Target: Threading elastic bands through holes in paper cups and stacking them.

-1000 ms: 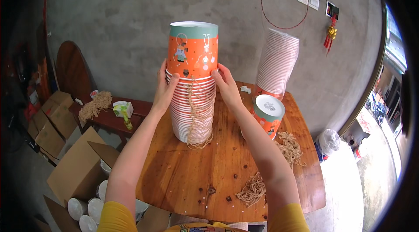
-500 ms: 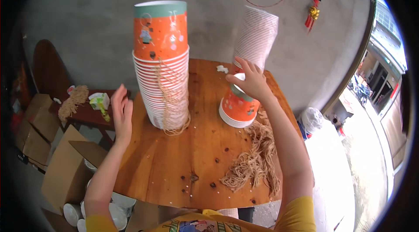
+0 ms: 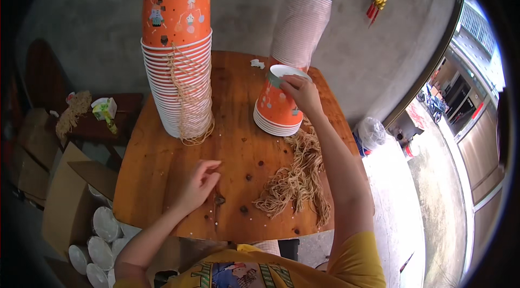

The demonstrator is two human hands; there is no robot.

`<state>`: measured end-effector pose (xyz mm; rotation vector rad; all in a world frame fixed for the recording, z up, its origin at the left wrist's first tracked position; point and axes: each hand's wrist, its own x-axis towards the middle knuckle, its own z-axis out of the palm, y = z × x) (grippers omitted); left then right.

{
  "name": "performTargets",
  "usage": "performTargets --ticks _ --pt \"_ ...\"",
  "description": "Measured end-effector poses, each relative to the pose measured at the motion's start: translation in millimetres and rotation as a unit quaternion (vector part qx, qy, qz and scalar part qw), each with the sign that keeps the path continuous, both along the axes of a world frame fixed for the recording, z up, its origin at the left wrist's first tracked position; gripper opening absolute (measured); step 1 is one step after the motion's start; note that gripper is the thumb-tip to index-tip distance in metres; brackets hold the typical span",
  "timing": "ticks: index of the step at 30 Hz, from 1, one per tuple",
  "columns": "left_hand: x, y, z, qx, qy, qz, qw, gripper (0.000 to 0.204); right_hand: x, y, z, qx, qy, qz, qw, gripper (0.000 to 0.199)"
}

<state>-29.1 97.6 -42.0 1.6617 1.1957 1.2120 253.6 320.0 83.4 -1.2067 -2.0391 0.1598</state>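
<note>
My right hand (image 3: 300, 92) is closed at the top edge of a short stack of upturned orange paper tubs (image 3: 276, 105) with a teal band. Its fingertips overlap the raised edge, partly hiding the hollow base. My left hand (image 3: 201, 184) hovers low over the near part of the wooden table (image 3: 238, 152), fingers loosely bent, thumb apart, holding nothing. Ahead and to the left stands a tall stack of upturned tubs (image 3: 176, 85), white rims showing below the orange top one. Tan strings (image 3: 187, 93) hang down its side. Beside my right forearm lies a bundle of tan strings (image 3: 298, 179).
Behind the short stack leans a plastic-wrapped tub stack (image 3: 301, 28). At left, a low dark red bench (image 3: 127, 112) carries string and a tissue pack (image 3: 104, 108). An open carton (image 3: 65, 206) holds white round-ended items (image 3: 103, 250). A grey wall (image 3: 238, 11) rises behind.
My left hand has moved from beside the tall stack to above the near part of the table. My right hand has lowered and closed at the short stack's top edge. The view has tilted down.
</note>
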Motion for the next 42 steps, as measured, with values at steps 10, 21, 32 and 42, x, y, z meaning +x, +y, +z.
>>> performTargets --ticks 10,21,32,42 --pt "63 78 -1 0.002 -0.026 -0.040 0.999 0.027 18 -5 36 0.178 0.116 0.050 0.976 0.020" --pt "64 58 110 -0.057 -0.420 -0.165 0.891 0.040 30 -172 -6 0.283 0.164 0.087 0.941 0.020" --pt "38 9 78 -0.014 -0.279 -0.086 0.956 0.026 21 -232 -101 -0.049 0.244 0.121 0.961 0.028" --pt "22 -9 77 -0.028 -0.248 -0.053 0.967 0.028 -13 -234 -114 -0.182 0.360 0.139 0.904 0.029"
